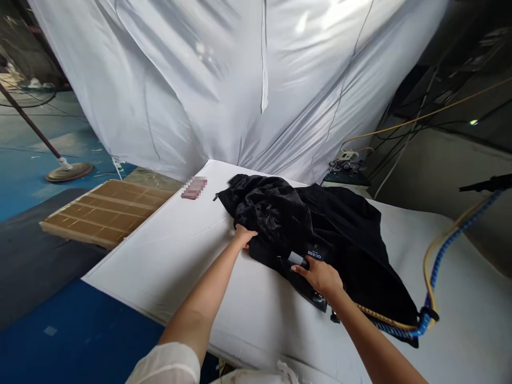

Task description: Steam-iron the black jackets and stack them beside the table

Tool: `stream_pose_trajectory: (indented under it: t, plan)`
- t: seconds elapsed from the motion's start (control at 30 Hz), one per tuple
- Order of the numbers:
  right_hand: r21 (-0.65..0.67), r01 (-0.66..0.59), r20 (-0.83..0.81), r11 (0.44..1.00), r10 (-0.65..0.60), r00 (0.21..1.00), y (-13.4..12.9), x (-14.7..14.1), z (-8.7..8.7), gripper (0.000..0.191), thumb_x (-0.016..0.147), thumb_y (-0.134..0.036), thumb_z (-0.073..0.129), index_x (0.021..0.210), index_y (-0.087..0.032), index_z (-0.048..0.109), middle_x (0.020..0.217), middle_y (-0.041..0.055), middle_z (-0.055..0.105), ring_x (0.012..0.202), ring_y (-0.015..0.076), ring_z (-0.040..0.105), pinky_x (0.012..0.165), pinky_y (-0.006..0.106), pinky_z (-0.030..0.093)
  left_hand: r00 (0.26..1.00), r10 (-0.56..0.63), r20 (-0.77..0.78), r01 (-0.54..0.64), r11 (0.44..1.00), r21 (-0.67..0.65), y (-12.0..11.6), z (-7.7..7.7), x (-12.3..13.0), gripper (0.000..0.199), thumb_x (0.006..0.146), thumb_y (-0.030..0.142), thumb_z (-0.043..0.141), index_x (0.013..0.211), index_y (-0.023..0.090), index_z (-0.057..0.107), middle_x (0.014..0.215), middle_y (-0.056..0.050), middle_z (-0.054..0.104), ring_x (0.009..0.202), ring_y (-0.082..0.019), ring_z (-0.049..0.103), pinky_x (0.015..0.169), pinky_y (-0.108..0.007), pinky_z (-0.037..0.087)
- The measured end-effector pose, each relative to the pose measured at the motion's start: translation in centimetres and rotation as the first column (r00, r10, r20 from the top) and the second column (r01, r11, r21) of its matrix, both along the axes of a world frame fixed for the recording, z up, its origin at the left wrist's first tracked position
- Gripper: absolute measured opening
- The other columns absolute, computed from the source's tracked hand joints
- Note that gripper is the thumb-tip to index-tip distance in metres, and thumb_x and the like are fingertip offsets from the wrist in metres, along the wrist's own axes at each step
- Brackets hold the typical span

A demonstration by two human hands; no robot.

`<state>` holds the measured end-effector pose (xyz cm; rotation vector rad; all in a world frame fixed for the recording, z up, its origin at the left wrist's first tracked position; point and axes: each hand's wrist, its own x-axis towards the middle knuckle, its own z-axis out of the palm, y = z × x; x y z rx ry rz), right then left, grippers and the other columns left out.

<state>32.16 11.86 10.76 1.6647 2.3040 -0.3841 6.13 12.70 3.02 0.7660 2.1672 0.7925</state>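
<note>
Below centre, right hand [325, 278] is gripping iron [296, 259], apparently pressing black garment [280, 208] (left hand [243, 237] pinching its edge), next stroke likely requiring tautness.

White table [156, 256]: black garment [296, 224], pixelated reddish item [194, 188].

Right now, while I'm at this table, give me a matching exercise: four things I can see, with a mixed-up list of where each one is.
Things:
1. Left hand
2. Right hand
3. Brown cardboard box
4. Pale curtain

Places:
A. Hanging beyond the far side of the table
B. Gripping the iron
C. Left of the table
D. At the edge of the black garment

Pairs: 1-D, 2-B, 3-C, 4-A
</note>
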Motion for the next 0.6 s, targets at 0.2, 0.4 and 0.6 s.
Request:
stream_pose_trajectory:
  t: [0.2, 0.4, 0.6]
  plan:
    - [0.005, 0.024, 0.031, 1.0, -0.024, 0.999, -0.4, -0.7, 0.0, 0.068, 0.071, -0.077, 0.023, 0.102, -0.026, 0.056, 0.09, 0.0077, 0.066, 0.086, 0.0281, 0.061, 0.067, 0.036, 0.043, 0.931, -0.309, -0.195, 0.354, 0.895, 0.271, 0.4, -0.8, 1.7, 0.096, 0.07, 0.01, 0.059, 0.141, 0.022, -0.004, 0.118, -0.008, 0.057, 0.106, -0.019, 0.055, 0.089, -0.029, 0.042]
    - [-0.001, 0.03, 0.026, 1.0, -0.03, 0.999, -0.4, -0.9, -0.2, 0.073, 0.07, -0.079, 0.022, 0.106, -0.025, 0.055, 0.09, 0.0085, 0.066, 0.087, 0.0301, 0.061, 0.067, 0.039, 0.044, 0.887, -0.259, -0.382, 0.399, 0.846, 0.354, -3.4, -4.3, 1.5, 0.046, 0.075, 0.003, 0.047, 0.117, 0.022, 0.049, 0.12, -0.007, 0.047, 0.109, -0.015, 0.049, 0.093, -0.029, 0.04]
    - [-0.013, 0.029, 0.032, 0.999, -0.029, 0.999, -0.2, -1.6, -0.3, 0.076, 0.069, -0.079, 0.024, 0.113, -0.024, 0.054, 0.097, 0.0103, 0.065, 0.093, 0.0295, 0.059, 0.072, 0.038, 0.043, 0.769, -0.457, -0.447, 0.598, 0.762, 0.248, -3.5, -5.2, 1.2, 0.041, 0.075, -0.001, 0.042, 0.107, 0.021, 0.058, 0.131, -0.007, 0.035, 0.12, -0.018, 0.041, 0.098, -0.029, 0.038]
